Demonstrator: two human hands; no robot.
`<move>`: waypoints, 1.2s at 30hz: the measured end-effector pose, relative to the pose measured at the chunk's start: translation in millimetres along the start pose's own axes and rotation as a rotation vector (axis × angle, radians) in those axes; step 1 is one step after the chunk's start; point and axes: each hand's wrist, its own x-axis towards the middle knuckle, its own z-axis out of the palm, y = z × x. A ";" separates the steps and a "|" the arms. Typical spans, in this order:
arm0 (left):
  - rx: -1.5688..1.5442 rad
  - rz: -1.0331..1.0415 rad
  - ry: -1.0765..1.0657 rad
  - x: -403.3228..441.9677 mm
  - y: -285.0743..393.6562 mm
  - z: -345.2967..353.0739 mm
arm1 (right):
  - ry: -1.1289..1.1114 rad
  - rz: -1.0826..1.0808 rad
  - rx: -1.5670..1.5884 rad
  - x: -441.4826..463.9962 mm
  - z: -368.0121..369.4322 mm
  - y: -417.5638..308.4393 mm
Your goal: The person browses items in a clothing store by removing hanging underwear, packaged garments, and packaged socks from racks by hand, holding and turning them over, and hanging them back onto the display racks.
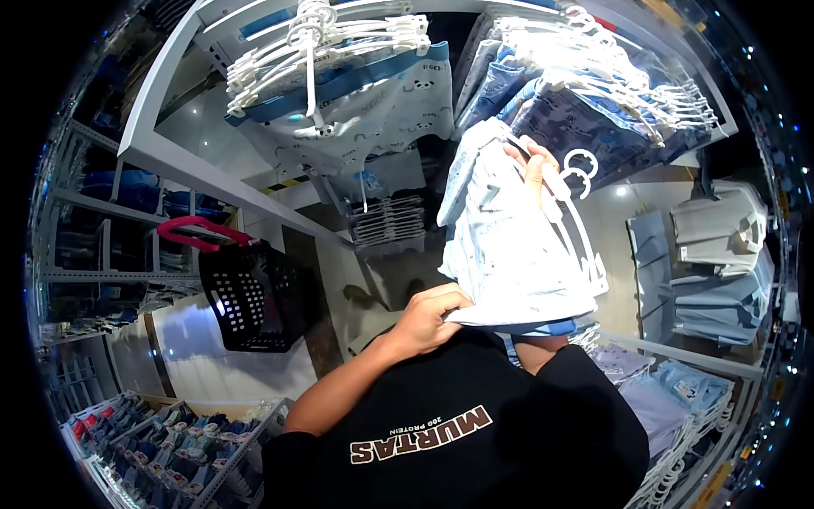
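Note:
In front of my chest I hold a small stack of pale blue and white garments (517, 246) on white hangers (579, 225). My left hand (432, 316) pinches their lower left corner, fingers closed on the cloth. Near the hanger hooks, my right hand (534, 165) is wrapped round the upper edge of the stack; its thumb shows on top. The cloth hides most of my right forearm. What kind of clothing it is I cannot make out.
Panda-print clothes (373, 110) hang on white hangers on the rack ahead, with blue clothes (585, 119) beside them. A black basket (259, 297) with a pink handle stands left. Small folded items (170, 450) fill a bin lower left. Shirts (721, 229) hang right.

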 end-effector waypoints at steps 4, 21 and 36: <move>0.017 0.015 -0.122 7.8 5.9 4.5 | -0.014 0.172 -0.033 7.6 0.6 -1.8; -0.854 -0.573 0.396 37.9 -94.3 0.9 | -0.477 0.256 0.715 27.1 11.1 28.3; -0.877 -0.416 0.389 27.4 -49.6 -22.1 | -0.099 0.240 0.216 30.5 12.0 27.7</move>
